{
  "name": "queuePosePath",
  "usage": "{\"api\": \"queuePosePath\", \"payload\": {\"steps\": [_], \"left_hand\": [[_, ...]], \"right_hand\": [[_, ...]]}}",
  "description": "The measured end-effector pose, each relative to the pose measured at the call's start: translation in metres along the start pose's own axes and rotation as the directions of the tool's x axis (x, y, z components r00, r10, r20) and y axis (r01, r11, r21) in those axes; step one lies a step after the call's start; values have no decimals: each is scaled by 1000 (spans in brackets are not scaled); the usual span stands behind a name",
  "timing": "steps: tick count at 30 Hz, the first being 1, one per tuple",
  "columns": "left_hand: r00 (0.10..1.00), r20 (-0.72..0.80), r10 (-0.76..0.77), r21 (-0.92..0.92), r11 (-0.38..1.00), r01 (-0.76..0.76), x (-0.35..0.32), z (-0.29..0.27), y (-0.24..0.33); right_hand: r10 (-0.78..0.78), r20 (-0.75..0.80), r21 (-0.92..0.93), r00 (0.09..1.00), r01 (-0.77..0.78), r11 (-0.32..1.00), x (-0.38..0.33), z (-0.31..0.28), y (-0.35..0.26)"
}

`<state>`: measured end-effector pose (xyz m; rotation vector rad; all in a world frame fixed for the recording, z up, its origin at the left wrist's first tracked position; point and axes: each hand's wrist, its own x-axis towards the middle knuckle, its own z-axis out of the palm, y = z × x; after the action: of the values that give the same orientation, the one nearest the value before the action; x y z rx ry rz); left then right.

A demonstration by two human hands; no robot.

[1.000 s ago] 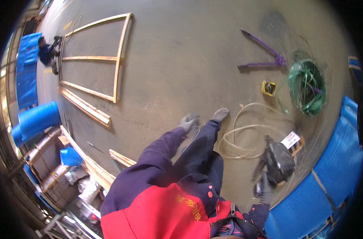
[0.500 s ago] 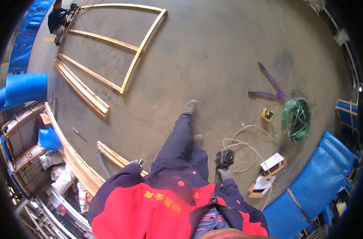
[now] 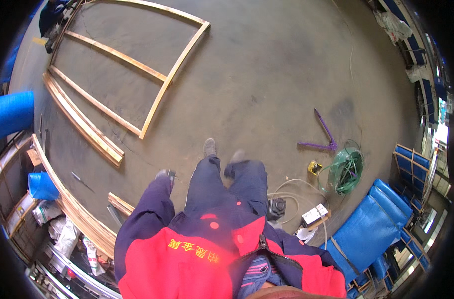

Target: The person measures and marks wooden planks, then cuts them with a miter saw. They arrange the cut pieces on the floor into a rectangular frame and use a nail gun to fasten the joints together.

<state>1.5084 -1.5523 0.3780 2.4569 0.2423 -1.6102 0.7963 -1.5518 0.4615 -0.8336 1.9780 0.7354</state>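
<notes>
My left hand, in a grey glove, hangs at the end of a dark sleeve over the concrete floor. Its fingers are closed round a small metallic-looking piece too small to name. Close to my right thigh is my right hand, gloved and mostly covered by the jacket. It grips a black air-powered nail gun. A pale hose loops over the floor beside the tool. Ahead on the left lies a large wooden frame with crossbars.
Stacked timber strips lie beside the frame; longer boards are on my left. To the right are a green strap coil, a purple V-shaped tool, a carton and blue-wrapped stacks. Another person crouches at the far left.
I have stepped forward, and my feet have changed places. My left hand has swung farther forward, while the nail gun has drawn closer to my thigh, partly behind the jacket.
</notes>
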Motion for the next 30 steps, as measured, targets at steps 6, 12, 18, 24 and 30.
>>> {"api": "queuePosePath", "payload": {"steps": [6,12,18,24,30], "left_hand": [[768,-3,640,594,619,-513,-7,53,341],[683,11,730,400,623,-672,5,138,542],[812,113,572,572,631,-524,88,255,642],[823,279,495,629,554,-546,164,343,712],[777,465,426,565,532,-630,263,386,755]], "right_hand": [[-170,-86,214,982,185,959,51,-57,-202],[-316,-39,127,948,318,940,131,-187,-459],[-380,-106,-22,919,380,925,238,-243,-622],[-401,-107,124,910,412,903,290,-270,-720],[-307,-4,226,952,300,927,351,-262,-825]]}}
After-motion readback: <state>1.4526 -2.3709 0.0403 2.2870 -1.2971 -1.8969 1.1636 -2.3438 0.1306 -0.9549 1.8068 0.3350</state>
